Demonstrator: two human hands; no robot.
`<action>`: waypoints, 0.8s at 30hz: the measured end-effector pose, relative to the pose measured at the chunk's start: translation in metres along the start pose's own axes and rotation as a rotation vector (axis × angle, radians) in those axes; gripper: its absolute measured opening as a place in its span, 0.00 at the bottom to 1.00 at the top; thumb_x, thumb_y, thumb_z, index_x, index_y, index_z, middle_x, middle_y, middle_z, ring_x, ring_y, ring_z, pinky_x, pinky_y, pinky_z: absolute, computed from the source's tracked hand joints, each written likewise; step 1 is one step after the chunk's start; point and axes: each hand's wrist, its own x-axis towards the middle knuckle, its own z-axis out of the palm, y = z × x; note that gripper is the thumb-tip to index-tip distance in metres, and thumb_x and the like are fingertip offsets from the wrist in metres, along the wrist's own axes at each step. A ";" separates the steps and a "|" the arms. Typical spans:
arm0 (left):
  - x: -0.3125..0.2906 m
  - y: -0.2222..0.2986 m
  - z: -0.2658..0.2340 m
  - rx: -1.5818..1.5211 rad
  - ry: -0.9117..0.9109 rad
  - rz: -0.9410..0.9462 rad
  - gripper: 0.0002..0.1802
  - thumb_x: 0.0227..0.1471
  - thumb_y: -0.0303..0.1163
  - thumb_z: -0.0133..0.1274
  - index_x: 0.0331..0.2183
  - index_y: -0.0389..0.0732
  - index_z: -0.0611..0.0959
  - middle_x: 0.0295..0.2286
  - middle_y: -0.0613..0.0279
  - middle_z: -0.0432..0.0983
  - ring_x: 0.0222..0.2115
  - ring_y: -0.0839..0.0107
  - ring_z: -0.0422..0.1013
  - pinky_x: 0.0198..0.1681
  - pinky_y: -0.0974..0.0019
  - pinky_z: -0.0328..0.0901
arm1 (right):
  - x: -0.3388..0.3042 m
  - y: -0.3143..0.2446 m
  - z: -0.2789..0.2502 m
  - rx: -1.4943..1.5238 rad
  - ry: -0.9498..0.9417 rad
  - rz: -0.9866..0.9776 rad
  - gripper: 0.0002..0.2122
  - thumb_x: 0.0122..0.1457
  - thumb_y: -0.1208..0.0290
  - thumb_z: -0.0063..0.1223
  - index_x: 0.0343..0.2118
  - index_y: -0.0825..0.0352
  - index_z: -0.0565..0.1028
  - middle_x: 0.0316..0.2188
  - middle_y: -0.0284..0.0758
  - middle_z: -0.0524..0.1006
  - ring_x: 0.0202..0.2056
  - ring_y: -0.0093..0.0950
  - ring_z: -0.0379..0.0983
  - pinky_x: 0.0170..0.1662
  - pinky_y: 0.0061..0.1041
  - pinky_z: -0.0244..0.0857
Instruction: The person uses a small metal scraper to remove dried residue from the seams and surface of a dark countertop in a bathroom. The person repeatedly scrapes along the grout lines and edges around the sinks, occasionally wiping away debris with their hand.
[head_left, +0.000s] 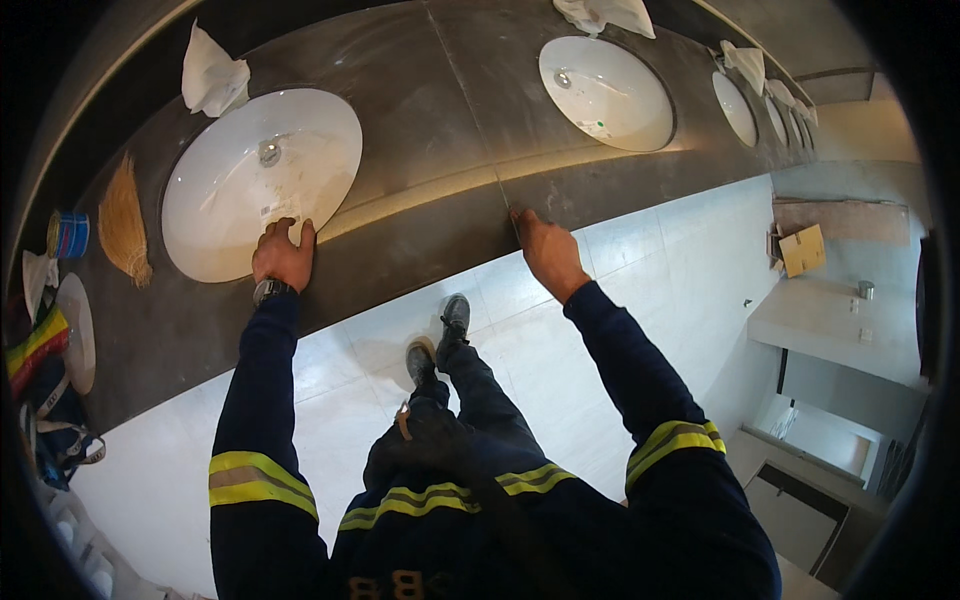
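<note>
My left hand (283, 258), with a watch on its wrist, rests on the front rim of a white oval sink (215, 200). Its thumb and fingers are apart, the tips reaching just inside the basin, and nothing shows in them. Farther right, my right hand (548, 252) is closed in a pinch at the front of the dark grey countertop (410, 130). Its fingertips meet the counter beside a thin seam (470, 110) that runs from front to back. Whatever the pinch holds, if anything, is too small or hidden to make out.
Right of the seam sits a second sink (625, 95), with several more beyond. White plastic (213, 75) covers the taps. At left are a straw brush (124, 222), a blue tin (70, 235) and bags (60, 400). A cardboard box (803, 250) stands far right.
</note>
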 end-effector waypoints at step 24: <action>0.007 -0.005 0.005 0.044 -0.074 0.005 0.31 0.62 0.58 0.43 0.49 0.42 0.83 0.50 0.50 0.78 0.52 0.51 0.73 0.56 0.53 0.66 | 0.004 -0.002 0.010 0.213 0.207 -0.037 0.12 0.65 0.68 0.45 0.47 0.65 0.75 0.25 0.49 0.80 0.29 0.50 0.79 0.32 0.49 0.72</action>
